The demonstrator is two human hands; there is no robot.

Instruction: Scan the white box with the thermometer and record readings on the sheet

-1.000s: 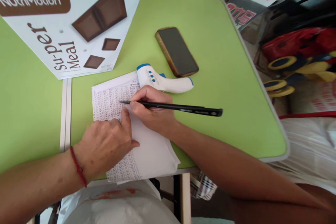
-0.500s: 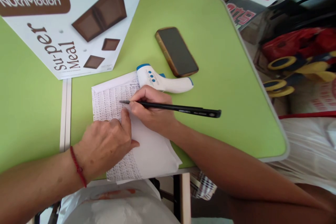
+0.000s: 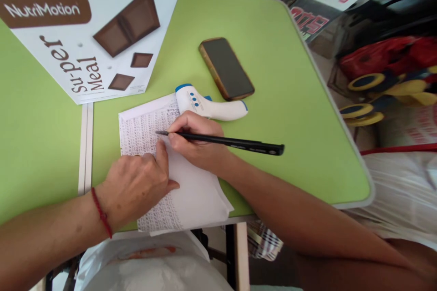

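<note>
A sheet of paper lies on the table, its left part filled with dense rows of small handwriting and its right part blank. My right hand is closed around a long black pen. The pen's tip touches the paper at the edge of the written rows. My left hand, with a red cord on the wrist, rests on the sheet holding nothing. Its index finger and thumb are apart, the index finger just below the pen tip; its other fingers are curled. A white and blue infrared thermometer lies across the paper's top corner.
Beyond the thermometer a phone in a brown case lies on the green table. A large white NutriMotion box stands at the upper left. A plastic bag is below the front edge. Yellow-handled items sit off the right side.
The view has shifted slightly, so the phone, thermometer and box appear a little displaced. Both hands and the pen keep nearly the same place on the paper.
</note>
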